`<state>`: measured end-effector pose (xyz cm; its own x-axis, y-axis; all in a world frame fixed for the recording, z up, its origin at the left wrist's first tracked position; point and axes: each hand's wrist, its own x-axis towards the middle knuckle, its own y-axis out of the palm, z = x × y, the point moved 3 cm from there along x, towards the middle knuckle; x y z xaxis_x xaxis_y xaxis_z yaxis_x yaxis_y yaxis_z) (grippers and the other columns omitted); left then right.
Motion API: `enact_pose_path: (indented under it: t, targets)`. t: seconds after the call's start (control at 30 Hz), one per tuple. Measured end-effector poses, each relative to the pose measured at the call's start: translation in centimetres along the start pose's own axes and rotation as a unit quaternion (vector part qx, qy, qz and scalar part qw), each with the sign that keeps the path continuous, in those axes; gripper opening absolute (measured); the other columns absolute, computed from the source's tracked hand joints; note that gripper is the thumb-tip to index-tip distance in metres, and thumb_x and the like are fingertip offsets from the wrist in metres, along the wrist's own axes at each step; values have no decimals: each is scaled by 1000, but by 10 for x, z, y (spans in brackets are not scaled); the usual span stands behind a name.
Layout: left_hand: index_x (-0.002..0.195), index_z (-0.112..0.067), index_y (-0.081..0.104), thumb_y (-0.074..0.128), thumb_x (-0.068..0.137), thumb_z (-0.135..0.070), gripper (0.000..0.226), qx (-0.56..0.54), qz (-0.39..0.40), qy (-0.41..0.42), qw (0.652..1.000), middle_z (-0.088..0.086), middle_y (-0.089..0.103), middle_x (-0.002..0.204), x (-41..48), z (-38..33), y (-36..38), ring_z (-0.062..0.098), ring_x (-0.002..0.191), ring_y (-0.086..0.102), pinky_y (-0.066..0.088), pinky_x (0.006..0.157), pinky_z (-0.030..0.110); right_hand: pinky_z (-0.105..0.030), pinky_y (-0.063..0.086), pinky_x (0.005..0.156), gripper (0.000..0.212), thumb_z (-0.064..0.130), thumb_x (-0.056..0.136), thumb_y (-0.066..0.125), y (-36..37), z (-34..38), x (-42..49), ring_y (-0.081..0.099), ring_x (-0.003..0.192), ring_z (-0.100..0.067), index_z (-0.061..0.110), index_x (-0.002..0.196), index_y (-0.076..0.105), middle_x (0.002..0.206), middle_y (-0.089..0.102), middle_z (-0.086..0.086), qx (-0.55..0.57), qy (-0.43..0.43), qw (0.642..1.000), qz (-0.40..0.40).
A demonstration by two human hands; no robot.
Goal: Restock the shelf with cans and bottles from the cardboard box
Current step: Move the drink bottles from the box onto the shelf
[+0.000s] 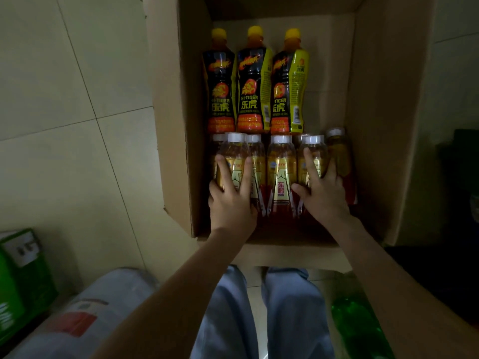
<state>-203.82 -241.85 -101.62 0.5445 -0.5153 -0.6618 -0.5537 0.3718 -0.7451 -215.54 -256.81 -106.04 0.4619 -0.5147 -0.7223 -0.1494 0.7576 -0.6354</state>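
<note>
Both arms stretched forward — left hand (230, 198), right hand (322, 194) palms down, fingers splayed straight.

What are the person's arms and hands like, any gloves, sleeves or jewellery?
Both the left hand and the right hand are bare: no gloves, and no rings or watch show. The forearms are bare too, with no sleeve in view down to the picture's edge. Below them are light blue trousers.
</note>
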Motion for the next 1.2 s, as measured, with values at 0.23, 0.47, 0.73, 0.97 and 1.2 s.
enact_pose_path:
  t: [0.23,0.47,0.73,0.97,1.2]
  targets:
    - [142,-31,-33,72,79,-39,123,24,0,-38,999,24,-34,146,2,-7,0,43,112,43,53,79,40,-55,31,108,81,25,94,56,1,6,5,27,131,-41,50,147,1,147,13,-25,11,-3,1000,-18]
    - [145,-45,-19,71,77,-44,112,-128,86,-37,987,4,-23,157,-7,5,-46,44,123,36,42,95,51,-57,30,105,78,18,95,54,-39,34,-57,20,132,-37,57,145,8,151,6,-17,35,-36,995,-90]
    - [146,-44,-14,76,71,-29,118,-326,53,4,944,0,-20,156,-96,-18,-181,35,144,10,24,115,50,-54,32,107,95,35,86,64,-175,85,-168,27,126,-16,77,124,-11,149,14,3,350,-20,930,-111]
    - [149,-43,-6,78,73,-21,116,-340,30,135,930,-4,-16,158,-181,-52,-345,16,144,8,19,100,16,-47,51,91,102,8,63,79,-282,122,-280,62,110,-23,33,146,26,130,58,-4,631,57,770,-72]
    - [139,-55,-10,77,72,-23,114,-243,21,331,912,-8,-19,157,-308,-80,-456,19,142,19,32,98,17,-30,53,75,54,13,60,80,-356,155,-419,71,91,-16,24,108,59,98,73,1,628,14,771,-105]
